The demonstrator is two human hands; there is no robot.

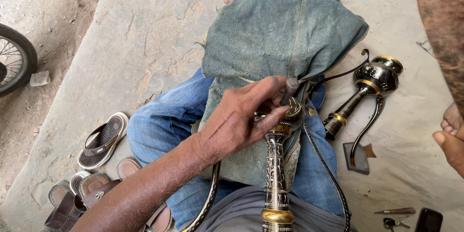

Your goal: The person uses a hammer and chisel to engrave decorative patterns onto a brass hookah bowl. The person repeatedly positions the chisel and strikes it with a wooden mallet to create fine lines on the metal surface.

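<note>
My left hand point(237, 121) is closed around the top of a black and gold engraved metal stem point(276, 164) that stands upright in my lap. A short grey tool tip point(291, 86) sticks up between thumb and forefinger, against the stem's rounded top. Beneath lies a worn denim cloth point(285, 29) spread over my jeans. Thin black curved rods point(333, 183) run down either side of the stem. My right hand is not visible.
A second black and gold vessel point(374, 79) lies on the stone slab at right with a curved black handle point(367, 125). Sandals point(104, 140) sit at left, a wheel point(17, 58) far left. A phone point(428, 221), keys and a small tool lie at the bottom right. A forearm point(442, 19) and fingers point(452, 147) show at the right edge; whose they are is unclear.
</note>
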